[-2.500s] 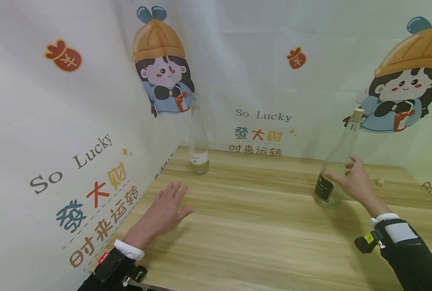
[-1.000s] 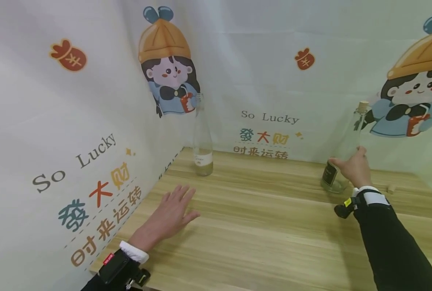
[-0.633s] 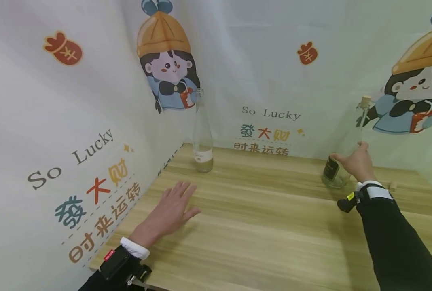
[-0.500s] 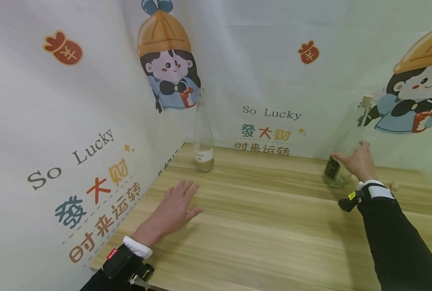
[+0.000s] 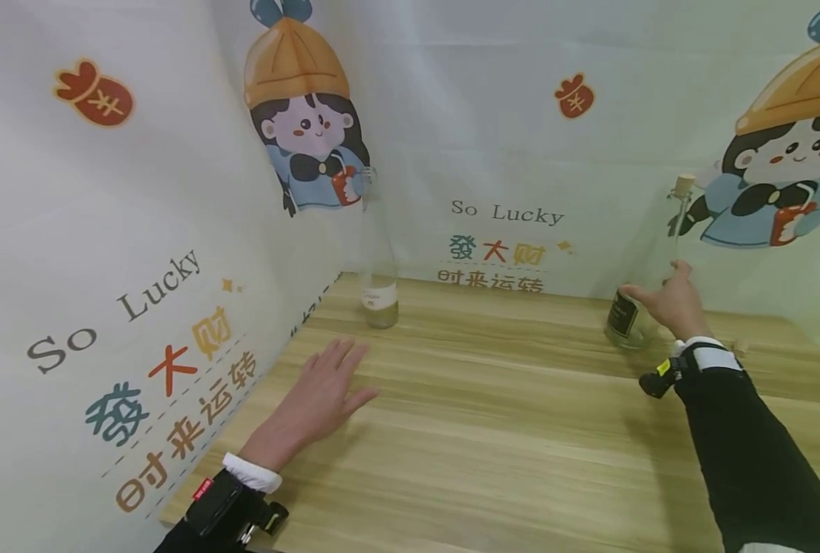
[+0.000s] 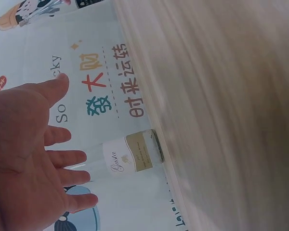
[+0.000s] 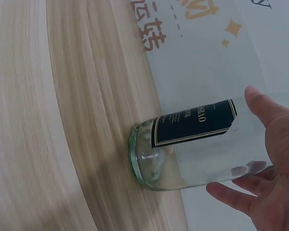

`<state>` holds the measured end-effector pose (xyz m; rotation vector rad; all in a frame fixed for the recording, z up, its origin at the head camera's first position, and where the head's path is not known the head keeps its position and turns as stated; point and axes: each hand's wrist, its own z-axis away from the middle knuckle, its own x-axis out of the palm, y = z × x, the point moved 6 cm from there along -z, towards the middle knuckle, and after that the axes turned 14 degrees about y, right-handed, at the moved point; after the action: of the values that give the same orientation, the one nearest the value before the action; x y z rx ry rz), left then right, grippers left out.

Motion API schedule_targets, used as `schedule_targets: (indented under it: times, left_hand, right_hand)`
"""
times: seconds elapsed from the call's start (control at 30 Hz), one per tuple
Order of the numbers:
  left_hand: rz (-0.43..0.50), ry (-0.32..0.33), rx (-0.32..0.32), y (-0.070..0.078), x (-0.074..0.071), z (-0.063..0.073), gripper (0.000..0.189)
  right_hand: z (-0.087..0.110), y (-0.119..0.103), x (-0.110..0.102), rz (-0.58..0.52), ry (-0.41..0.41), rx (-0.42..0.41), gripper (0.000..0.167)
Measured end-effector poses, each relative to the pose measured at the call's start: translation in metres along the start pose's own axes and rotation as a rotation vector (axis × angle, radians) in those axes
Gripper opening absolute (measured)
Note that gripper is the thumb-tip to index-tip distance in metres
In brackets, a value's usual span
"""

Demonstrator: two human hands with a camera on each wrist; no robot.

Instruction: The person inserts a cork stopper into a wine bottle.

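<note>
A clear glass bottle (image 5: 622, 316) with a dark label stands upright near the back of the table, a cork in its mouth. My right hand (image 5: 679, 303) grips its body, thumb on one side; through the glass in the right wrist view, fingertips (image 7: 248, 168) show behind it. My left hand (image 5: 323, 395) is held over the table's left side with fingers spread, holding nothing. Beyond it, at the back left, a second clear bottle (image 5: 380, 296) stands uncorked, apart from the hand. Its white and gold label (image 6: 127, 153) faces the left wrist camera.
A small cork (image 5: 740, 347) lies on the wooden table (image 5: 493, 430), right of the right wrist. Printed white cloth (image 5: 451, 92) hangs along the back and the left side, close behind both bottles.
Over the first second and a half, my right hand closed in on the dark-labelled bottle and the bottle moved back toward the cloth. Since then both have stayed put. My left hand stays spread.
</note>
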<state>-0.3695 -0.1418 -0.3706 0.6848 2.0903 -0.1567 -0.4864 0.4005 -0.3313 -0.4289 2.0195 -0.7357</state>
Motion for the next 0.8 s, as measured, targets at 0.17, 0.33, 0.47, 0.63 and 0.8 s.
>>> schedule_targets:
  times: [0.17, 0.33, 0.47, 0.63, 0.8]
  left_hand:
    - [0.009, -0.011, -0.032, -0.008, 0.001, 0.012, 0.071]
    - [0.011, -0.007, -0.04, -0.011, 0.003, 0.016, 0.069]
    - [0.002, 0.007, -0.035, -0.01, 0.003, 0.016, 0.069]
    - [0.004, 0.002, -0.018, -0.005, 0.002, 0.011, 0.068]
    - [0.016, -0.004, -0.007, 0.002, 0.003, 0.004, 0.068]
  right_hand:
    - [0.001, 0.004, 0.009, -0.021, -0.06, -0.051, 0.104]
    - [0.003, 0.013, 0.0, -0.064, -0.006, -0.108, 0.084]
    - [0.003, 0.026, -0.013, -0.025, 0.024, -0.084, 0.085]
    - [0.007, 0.045, -0.027, 0.091, -0.009, -0.048, 0.092]
    - [0.008, 0.06, -0.028, 0.225, -0.07, -0.072, 0.096]
